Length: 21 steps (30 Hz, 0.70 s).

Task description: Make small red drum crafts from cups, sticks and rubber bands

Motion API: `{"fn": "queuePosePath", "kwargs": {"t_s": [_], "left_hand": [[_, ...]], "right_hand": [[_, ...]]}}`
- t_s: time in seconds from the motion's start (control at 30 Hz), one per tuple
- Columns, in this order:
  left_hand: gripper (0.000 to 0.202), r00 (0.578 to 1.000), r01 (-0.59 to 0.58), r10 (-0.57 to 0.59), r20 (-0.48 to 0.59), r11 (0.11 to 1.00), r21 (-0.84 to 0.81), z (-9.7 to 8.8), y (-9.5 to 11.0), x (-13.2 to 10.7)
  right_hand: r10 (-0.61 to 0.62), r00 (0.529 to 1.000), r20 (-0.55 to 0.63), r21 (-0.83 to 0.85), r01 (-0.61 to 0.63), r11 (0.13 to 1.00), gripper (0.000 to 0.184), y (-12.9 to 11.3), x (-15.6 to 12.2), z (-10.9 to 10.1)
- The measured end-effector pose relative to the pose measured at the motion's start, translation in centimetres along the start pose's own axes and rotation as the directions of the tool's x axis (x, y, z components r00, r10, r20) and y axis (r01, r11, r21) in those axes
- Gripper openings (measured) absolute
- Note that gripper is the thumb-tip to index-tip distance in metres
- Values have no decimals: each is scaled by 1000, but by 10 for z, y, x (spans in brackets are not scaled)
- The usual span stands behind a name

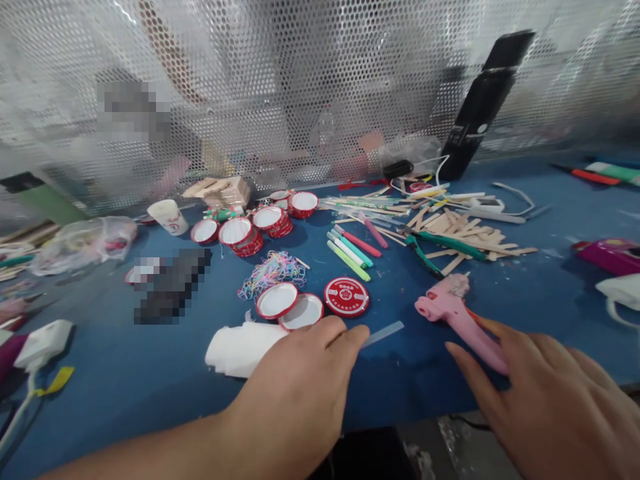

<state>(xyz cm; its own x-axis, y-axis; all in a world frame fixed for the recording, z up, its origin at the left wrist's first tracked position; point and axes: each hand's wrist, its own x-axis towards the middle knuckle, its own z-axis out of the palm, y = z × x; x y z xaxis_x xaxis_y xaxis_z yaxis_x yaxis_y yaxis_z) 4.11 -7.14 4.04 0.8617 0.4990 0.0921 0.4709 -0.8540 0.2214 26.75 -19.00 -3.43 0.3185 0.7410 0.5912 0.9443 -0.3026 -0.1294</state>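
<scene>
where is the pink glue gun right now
In the head view the glue gun lies on the blue table right of centre, handle under the right hand, nozzle pointing toward the red lid.

Both bare: left hand joined to a bare forearm, right hand seen to the wrist only, fingers slender.

Pink glue gun flat; clear glue stick beside.

From my remote seat I saw 3 red tin lids beside tangled rubber bands. Markers lay near craft sticks and green-handled pliers. 1 paper cup stood farther left.
</scene>
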Motion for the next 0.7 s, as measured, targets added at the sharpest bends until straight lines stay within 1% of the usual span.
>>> {"fn": "queuePosePath", "kwargs": {"t_s": [0.03, 0.07, 0.13, 0.17, 0.27, 0.3, 0.37, 0.53, 0.6, 0.7], "left_hand": [[48, 1000, -15, 15, 13, 1000, 21, 2, -1, 0], [51, 999, -32, 31, 23, 999, 36, 4, -1, 0], [53, 997, -67, 65, 33, 995, 68, 5, -3, 1], [50, 996, -80, 77, 33, 993, 91, 5, -4, 2], [29, 995, -100, 96, 30, 977, 188, 2, -7, 7], [26, 994, -109, 106, 28, 969, 220, 1, -7, 8], [26, 993, -114, 115, 12, 959, 259, 0, -8, 10], [27, 989, -75, 104, -104, 965, 249, -2, -9, 8], [27, 986, -81, 114, -123, 966, 246, -3, -9, 7], [27, 987, -78, 108, -119, 969, 233, -3, -10, 5]], "right_hand": [[4, 1000, 19, -40, -3, 999, 48, -1, 1, 0], [-5, 999, 32, -44, 6, 999, 49, -4, 1, 1], [-45, 998, 32, 36, 44, 998, 48, -11, 1, 4], [-64, 998, 25, 87, 62, 994, 48, -16, 0, 5], [-92, 996, -11, 187, 92, 978, 45, -29, -2, 8], [-95, 995, -28, 201, 98, 975, 43, -33, -2, 8], [-97, 994, -55, 209, 107, 972, 39, -38, 0, 7], [-98, 993, -64, 195, 109, 975, 33, -44, 4, 4], [-83, 994, -73, 180, 95, 979, 33, -47, 5, 3], [-69, 994, -87, 164, 82, 983, 31, -52, 5, 2]]}}
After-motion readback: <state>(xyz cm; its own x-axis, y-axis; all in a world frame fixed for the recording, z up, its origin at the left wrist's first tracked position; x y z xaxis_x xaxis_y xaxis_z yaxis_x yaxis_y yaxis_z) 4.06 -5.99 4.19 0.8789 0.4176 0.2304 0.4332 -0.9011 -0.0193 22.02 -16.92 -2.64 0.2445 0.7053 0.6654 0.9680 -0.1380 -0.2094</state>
